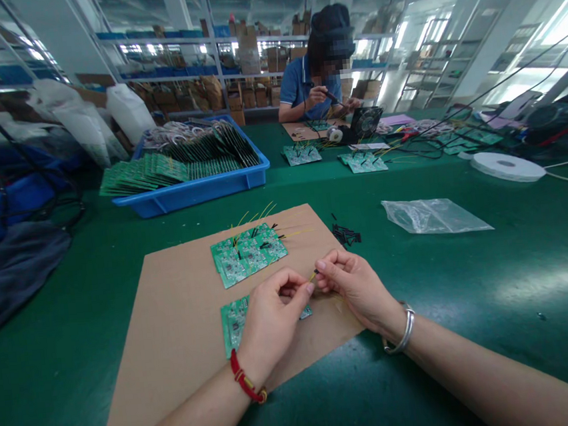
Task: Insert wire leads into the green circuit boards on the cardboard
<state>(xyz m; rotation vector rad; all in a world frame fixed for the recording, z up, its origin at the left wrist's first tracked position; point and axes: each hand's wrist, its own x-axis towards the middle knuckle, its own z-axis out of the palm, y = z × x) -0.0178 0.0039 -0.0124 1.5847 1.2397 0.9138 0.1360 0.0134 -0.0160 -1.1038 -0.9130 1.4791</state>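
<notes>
The left hand, a red bracelet at its wrist, is nearly closed, thumb and forefinger pinching a thin yellow wire. The right hand, a silver bangle at its wrist, is also nearly closed, its fingertips pinching a small black piece at the wire's end. The wire is above the right part of a brown cardboard sheet on the green tabletop.

Partly hidden under the left hand, the near circuit board lies on the cardboard. Beyond it, the far circuit boards carry yellow wires and black pieces. Just right of the cardboard's far corner is a loose pile of black tubes; farther right lies a clear plastic bag.

At the far left, a blue tray holds rows of green boards. Past it on the right, a person in a blue shirt holds a pen-like tool over more boards.
</notes>
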